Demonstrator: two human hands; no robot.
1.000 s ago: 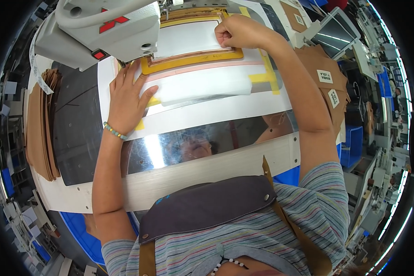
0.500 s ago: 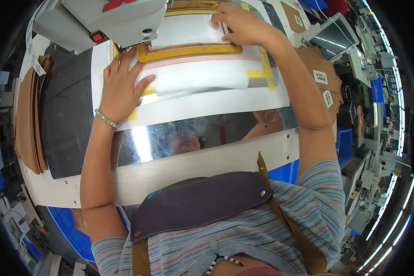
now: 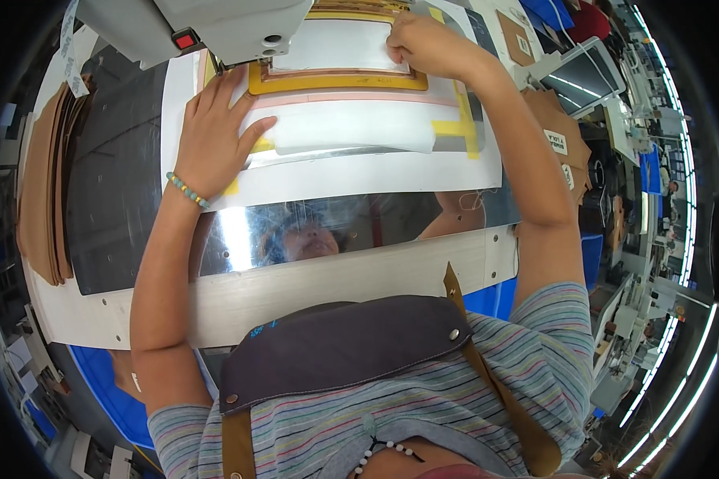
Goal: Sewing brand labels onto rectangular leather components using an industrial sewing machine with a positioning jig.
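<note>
Well, the white sheet lies inside the yellow frame, up near the gray machine. The right hand has its fingers curled close together at the sheet's right edge; I can't tell if they pinch it or just press it. The left hand lies flat with its fingers spread, holding nothing, on the big white paper by the frame's front left corner. The sheet could go crooked or wrinkle if the right fingers pull too hard. The frame could slide if it gets bumped. The left fingertips could get hurt, because they sit so near the machine's low part. Half a second ago, the right thumb and fingers were spread wide apart; now they are bunched up. The left hand has stayed beside that same corner.
</note>
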